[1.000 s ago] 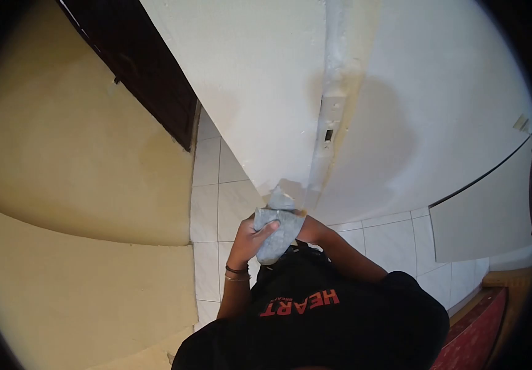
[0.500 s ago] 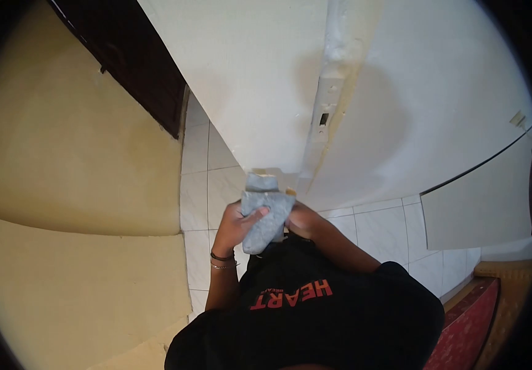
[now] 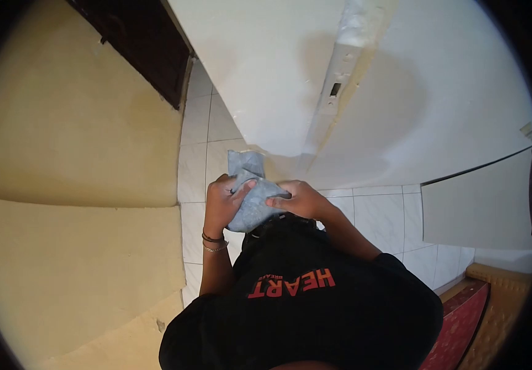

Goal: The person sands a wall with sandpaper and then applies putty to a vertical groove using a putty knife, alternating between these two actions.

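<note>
A grey-blue cloth point(image 3: 255, 203), folded and creased, is held between both hands in front of the black shirt. My left hand point(image 3: 223, 196) is closed on its left side, with the thumb lying on top. On the right edge, my right hand point(image 3: 295, 200) pinches the cloth between thumb and fingers. One flap of the cloth sticks out above, beyond the left thumb. The fingers under the cloth are hidden.
Ahead stands a white wall corner with a strike plate point(image 3: 335, 89) set in its edge. A beige wall point(image 3: 81, 123) and a dark door point(image 3: 146, 43) are at the left. White floor tiles point(image 3: 377, 216) lie below. A red cushion point(image 3: 460, 327) is at the lower right.
The cloth and hands have shifted slightly left. My right hand, earlier mostly behind the cloth, now shows with its thumb on the right edge. The camera view has tilted a little.
</note>
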Demonstrator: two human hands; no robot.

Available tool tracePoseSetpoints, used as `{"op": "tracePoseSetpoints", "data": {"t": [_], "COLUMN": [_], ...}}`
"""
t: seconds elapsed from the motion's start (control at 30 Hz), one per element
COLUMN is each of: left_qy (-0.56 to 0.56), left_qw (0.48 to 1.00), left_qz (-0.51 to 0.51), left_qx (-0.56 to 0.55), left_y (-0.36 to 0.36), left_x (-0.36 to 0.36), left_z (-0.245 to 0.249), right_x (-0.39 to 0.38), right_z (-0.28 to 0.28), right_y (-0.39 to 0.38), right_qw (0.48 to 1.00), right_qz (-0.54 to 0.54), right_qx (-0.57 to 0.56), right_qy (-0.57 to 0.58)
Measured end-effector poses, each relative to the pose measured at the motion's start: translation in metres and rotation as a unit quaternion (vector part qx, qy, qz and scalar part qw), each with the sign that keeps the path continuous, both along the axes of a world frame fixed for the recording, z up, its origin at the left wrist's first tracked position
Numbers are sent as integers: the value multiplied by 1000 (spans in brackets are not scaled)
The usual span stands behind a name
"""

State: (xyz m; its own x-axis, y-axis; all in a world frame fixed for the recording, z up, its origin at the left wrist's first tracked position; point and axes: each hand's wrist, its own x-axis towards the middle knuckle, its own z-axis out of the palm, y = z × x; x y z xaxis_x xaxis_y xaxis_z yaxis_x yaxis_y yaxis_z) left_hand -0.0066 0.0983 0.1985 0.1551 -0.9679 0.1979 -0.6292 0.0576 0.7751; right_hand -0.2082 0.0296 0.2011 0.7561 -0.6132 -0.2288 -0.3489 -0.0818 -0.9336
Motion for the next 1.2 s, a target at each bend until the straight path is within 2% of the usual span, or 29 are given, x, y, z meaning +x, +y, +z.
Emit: {"op": "tracePoseSetpoints", "data": {"t": [0.07, 0.1, 0.17, 0.2, 0.23, 0.27, 0.3, 0.37, 0.4, 0.47, 0.53, 0.57, 0.63, 0.67, 0.7, 0.73, 0.77, 0.8, 0.83, 0.9, 0.97, 1.0, 1.03, 1.1, 1.13, 1.2], "left_qy": [25, 50, 45, 37, 36, 36, 36, 39, 78, 123, 119, 112, 132, 150, 149, 148, 148, 145, 147, 213, 190, 196, 202, 206, 210, 210], "left_qw": [999, 997, 993, 987, 986, 982, 974, 967, 961, 952, 954, 957, 957, 958, 957, 956, 956, 953, 953, 934, 936, 936, 936, 938, 938, 939], "left_qz": [8, 10, 47, 82, 85, 143, 199, 219, 245, 265, 258, 252, 246, 237, 237, 238, 238, 237, 236, 274, 275, 277, 276, 267, 262, 257], "left_qx": [-27, -57, -96, -134, -136, -116, -97, -120, -102, -92, -92, -89, -75, -66, -71, -81, -90, -118, -121, -84, -106, -95, -85, -84, -87, -90], "left_y": [1, 2, -1, 0, 3, 6, 9, 14, 16, 18, 14, 17, 20, 19, 19, 19, 19, 19, 19, 20, 16, 15, 16, 18, 17, 18], "left_x": [-5, -9, -4, 0, 5, 11, 16, 21, 22, 23, 21, 20, 19, 20, 19, 18, 16, 17, 13, 5, 4, 2, 2, 6, 7, 10], "left_z": [5, 5, 1, 2, 4, 5, 6, 5, 6, 5, 4, 2, 2, 3, 4, 3, 2, -4, 0, 9, 6, 8, 9, 4, 2, -2], "right_x": [2, -2, -6, -9, -13, -16, -17, -14, -11, 8, 28, 30, 40, 43, 46, 57, 63, 67, 66, 52, 37, 28, 29, 38, 44, 43], "right_z": [-16, -21, -19, -19, -20, -23, -36, -60, -61, -35, 12, 37, 88, 106, 116, 105, 88, 69, 75, 95, 151, 176, 169, 134, 97, 84], "right_y": [1, 4, 7, 5, 3, 0, 0, 0, -4, -11, -32, -44, -51, -51, -53, -58, -60, -63, -61, -65, -63, -62, -64, -68, -72, -69], "right_qw": [973, 973, 880, 880, 841, 792, 793, 732, 735, 794, 813, 842, 843, 908, 941, 944, 943, 925, 902, 903, 913, 911, 912, 905, 916, 915], "right_qz": [64, 67, 11, 14, -43, -101, -99, -210, -208, -291, -313, -334, -323, -303, -274, -239, -242, -228, -212, -219, -290, -283, -286, -219, -169, -174], "right_qx": [218, 219, 470, 469, 526, 579, 578, 613, 609, 428, 244, 103, 71, -37, -145, -207, -211, -289, -365, -354, -251, -283, -281, -365, -363, -363], "right_qy": [31, 33, -73, -71, -119, -165, -164, -211, -213, -319, -426, -410, -425, -286, -137, -90, -91, -94, -95, -110, -136, -94, -90, -4, 10, 10]}}
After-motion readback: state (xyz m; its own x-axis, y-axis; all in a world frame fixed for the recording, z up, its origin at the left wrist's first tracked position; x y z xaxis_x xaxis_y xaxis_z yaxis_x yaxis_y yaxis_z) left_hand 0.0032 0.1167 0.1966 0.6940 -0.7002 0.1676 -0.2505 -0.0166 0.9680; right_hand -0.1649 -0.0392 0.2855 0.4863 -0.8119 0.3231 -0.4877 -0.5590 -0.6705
